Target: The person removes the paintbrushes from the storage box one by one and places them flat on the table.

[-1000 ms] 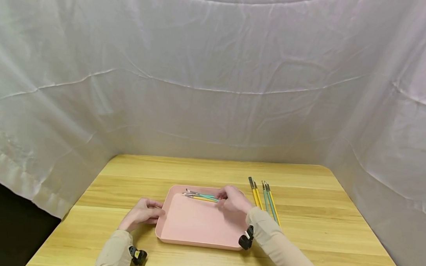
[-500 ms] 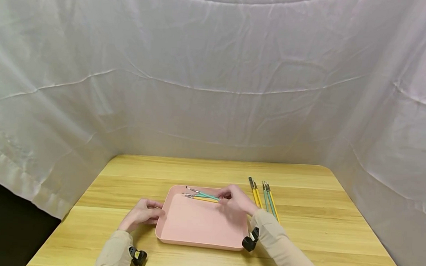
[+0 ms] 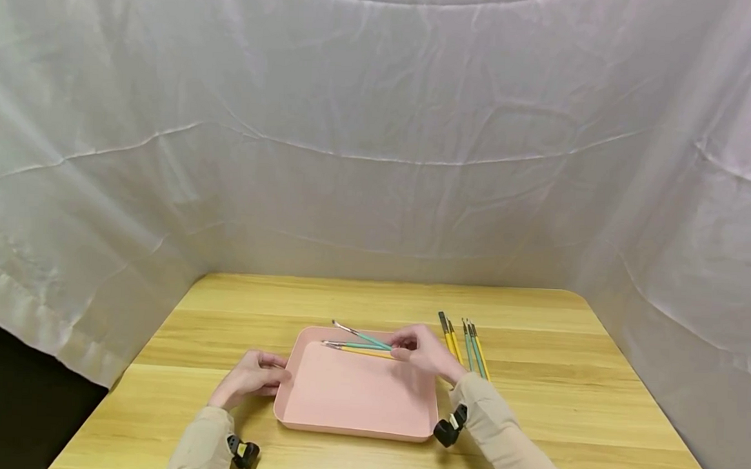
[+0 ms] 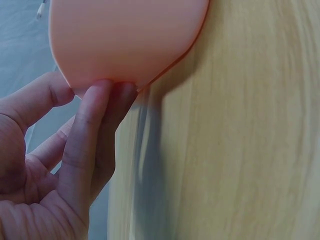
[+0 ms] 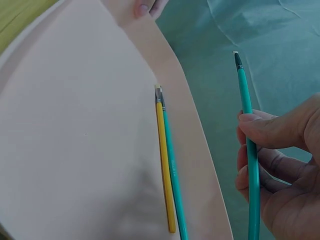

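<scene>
Right hand (image 3: 422, 351) has lifted a pinched teal brush (image 3: 361, 336); left hand (image 3: 252, 376), seemingly uncurled, still steadies the tray (image 3: 350, 427).

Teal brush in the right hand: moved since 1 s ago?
Yes. The teal brush has lifted, its tip now above the pink tray far rim; right hand shifted right.

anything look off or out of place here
Nothing stands out. The right hand holds one green brush raised over the pink tray; two brushes lie side by side inside it, and the rest sit in a neat row on the table. No spills or damage.
</scene>
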Demonstrator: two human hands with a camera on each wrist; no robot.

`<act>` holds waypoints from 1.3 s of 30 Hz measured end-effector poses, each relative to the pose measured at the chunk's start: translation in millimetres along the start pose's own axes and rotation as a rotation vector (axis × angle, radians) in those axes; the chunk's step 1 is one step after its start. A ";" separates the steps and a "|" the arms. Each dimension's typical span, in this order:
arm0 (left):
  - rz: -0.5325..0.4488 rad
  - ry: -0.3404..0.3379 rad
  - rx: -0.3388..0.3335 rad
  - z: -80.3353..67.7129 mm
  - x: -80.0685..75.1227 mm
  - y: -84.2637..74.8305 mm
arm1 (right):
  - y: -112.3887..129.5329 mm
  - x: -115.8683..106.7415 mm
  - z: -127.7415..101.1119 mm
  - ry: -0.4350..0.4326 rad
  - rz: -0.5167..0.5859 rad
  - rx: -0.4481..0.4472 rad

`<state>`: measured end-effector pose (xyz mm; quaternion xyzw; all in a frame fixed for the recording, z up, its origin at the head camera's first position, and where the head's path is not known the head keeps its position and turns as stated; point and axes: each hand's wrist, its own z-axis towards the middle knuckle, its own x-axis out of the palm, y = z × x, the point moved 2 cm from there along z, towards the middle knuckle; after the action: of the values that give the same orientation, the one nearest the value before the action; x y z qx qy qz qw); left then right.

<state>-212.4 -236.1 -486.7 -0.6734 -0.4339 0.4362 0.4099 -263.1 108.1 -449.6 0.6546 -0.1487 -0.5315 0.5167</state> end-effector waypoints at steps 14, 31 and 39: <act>-0.004 0.019 0.009 -0.1 -2.1 1.8 | -0.4 -3.6 -12.3 -0.071 0.090 0.010; -0.007 0.013 0.009 -0.8 -1.8 0.4 | -12.6 -7.5 -33.5 -0.144 0.176 0.025; -0.013 -0.002 0.001 -0.1 -0.9 -0.6 | -22.8 -10.6 -42.7 -0.197 0.217 0.066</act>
<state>-212.7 -236.8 -485.9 -0.6699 -0.4384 0.4347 0.4124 -239.1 147.7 -467.1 0.5961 -0.2860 -0.5287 0.5323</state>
